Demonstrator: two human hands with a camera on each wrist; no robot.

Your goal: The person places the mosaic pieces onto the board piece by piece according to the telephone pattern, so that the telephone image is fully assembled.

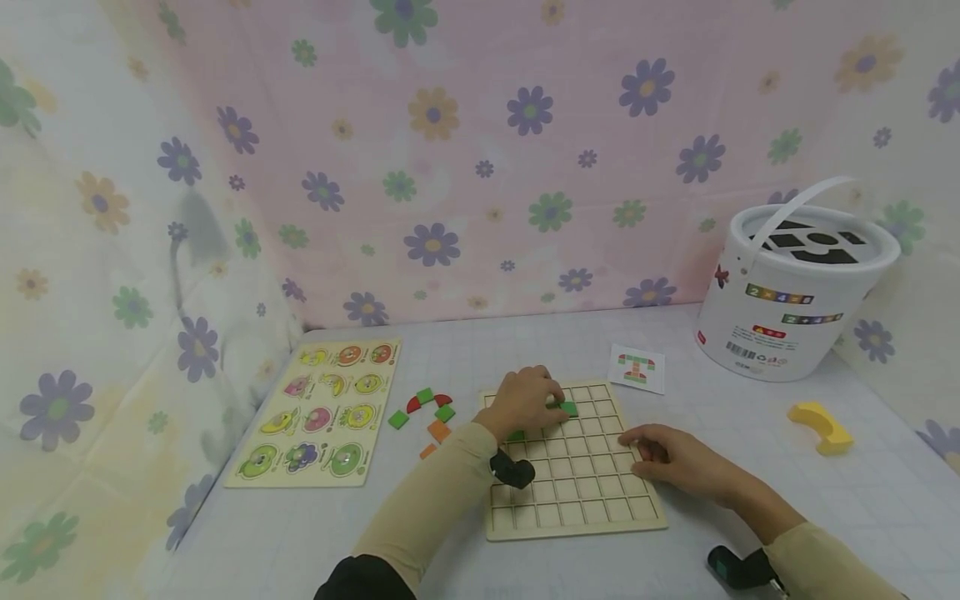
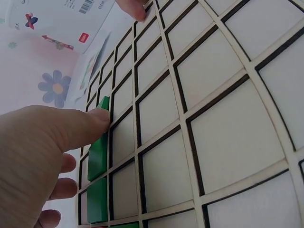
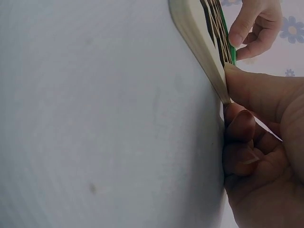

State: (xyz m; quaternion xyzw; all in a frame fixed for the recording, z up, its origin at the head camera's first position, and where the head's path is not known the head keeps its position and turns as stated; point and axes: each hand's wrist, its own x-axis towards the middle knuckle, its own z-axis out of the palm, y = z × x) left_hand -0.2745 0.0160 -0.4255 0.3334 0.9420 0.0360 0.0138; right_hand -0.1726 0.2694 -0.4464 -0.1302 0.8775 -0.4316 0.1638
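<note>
A wooden grid board point(image 1: 577, 493) lies on the table. Over its far part my left hand point(image 1: 522, 403) pinches a green tile point(image 2: 99, 154), thumb on the near face and fingers behind it. Another green tile point(image 2: 97, 201) sits end to end with it in the same row. By the left forearm, a further green piece point(image 1: 516, 436) shows on the grid, partly covered. My right hand point(image 1: 671, 455) holds the board's right edge, with its thumb point(image 3: 244, 88) at the top and the other fingers curled beneath, low by the table.
Left of the board lie loose green tiles point(image 1: 398, 419), red curved pieces point(image 1: 443, 400) and orange pieces point(image 1: 438, 430). A fruit puzzle board point(image 1: 307, 450) is farther left. A pattern card point(image 1: 637, 368), a white bucket point(image 1: 795, 333) and a yellow arch block point(image 1: 823, 429) stand or lie to the right.
</note>
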